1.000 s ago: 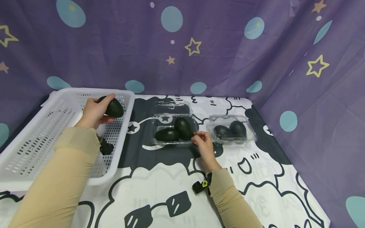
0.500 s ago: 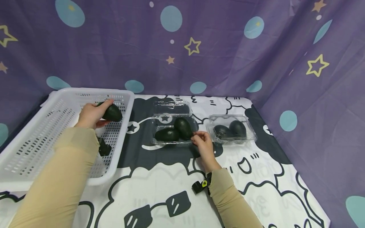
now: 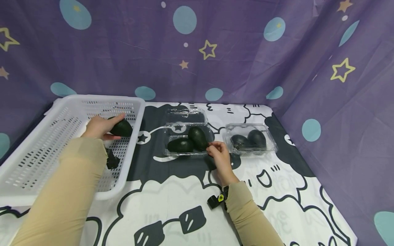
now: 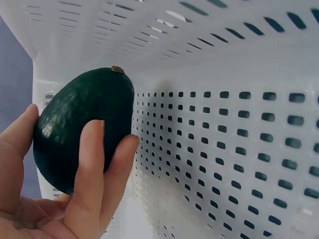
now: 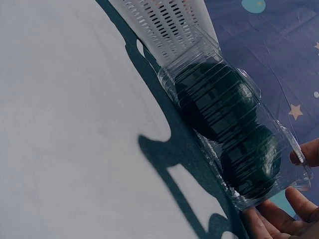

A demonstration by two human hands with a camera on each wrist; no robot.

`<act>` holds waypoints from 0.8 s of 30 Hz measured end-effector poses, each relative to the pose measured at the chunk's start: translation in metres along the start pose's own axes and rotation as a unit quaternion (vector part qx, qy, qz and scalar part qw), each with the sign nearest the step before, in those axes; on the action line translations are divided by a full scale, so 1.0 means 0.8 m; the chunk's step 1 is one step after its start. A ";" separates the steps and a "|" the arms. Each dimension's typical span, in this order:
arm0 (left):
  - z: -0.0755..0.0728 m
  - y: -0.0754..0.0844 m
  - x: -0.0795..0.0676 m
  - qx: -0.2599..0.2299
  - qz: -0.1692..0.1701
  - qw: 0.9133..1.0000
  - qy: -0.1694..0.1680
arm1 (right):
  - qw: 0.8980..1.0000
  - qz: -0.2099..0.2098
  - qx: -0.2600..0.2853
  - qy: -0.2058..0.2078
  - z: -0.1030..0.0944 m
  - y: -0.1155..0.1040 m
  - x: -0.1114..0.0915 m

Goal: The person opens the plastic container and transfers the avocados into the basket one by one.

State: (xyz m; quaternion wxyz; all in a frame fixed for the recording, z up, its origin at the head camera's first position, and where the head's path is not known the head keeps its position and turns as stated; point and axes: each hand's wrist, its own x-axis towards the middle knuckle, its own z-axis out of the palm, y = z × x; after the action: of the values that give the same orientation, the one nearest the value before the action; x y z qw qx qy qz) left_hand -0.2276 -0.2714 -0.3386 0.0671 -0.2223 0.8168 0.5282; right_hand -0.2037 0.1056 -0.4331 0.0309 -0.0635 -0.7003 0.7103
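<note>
My left hand [image 3: 100, 127] holds a dark green avocado [image 3: 122, 128] inside the white basket [image 3: 133, 153], near its right wall. Seen from the left wrist, fingers and thumb wrap the avocado [image 4: 84, 114], its brown stem end pointing up. My right hand [image 3: 221, 160] pinches the front right corner of a clear plastic clamshell box [image 3: 187, 154]. Two avocados lie in that box, one on its side [image 3: 180, 146] and one leaning [image 3: 198, 138]. Its lid [image 3: 186, 117] stands folded back. The right wrist view has the thumb and fingers on either side of the box's corner [image 5: 302, 177].
A second clear box [image 3: 271, 145], apparently closed, holds two avocados to the right of the first. A purple curtain [image 3: 154, 51] rises behind and along the right of the patterned tablecloth [image 3: 172, 198]. Black wrist gear [image 3: 112, 160] shows beneath the left cuff.
My left hand has lowered the avocado a little further down into the basket. The right hand and both boxes stay where they were.
</note>
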 end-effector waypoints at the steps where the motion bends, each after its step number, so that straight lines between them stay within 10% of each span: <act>1: 0.000 0.000 0.000 0.004 -0.004 1.000 -0.002 | 1.000 0.000 -0.001 0.000 0.000 0.000 0.000; 24: 0.000 -0.011 0.003 0.032 -0.004 0.999 -0.028 | 1.000 0.007 0.002 0.004 0.000 0.000 0.002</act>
State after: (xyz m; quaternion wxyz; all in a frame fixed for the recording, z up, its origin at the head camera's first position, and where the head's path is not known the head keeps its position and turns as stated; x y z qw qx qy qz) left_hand -0.2260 -0.2753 -0.3471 0.0995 -0.2081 0.8303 0.5074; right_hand -0.2050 0.1058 -0.4329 0.0285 -0.0716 -0.6982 0.7117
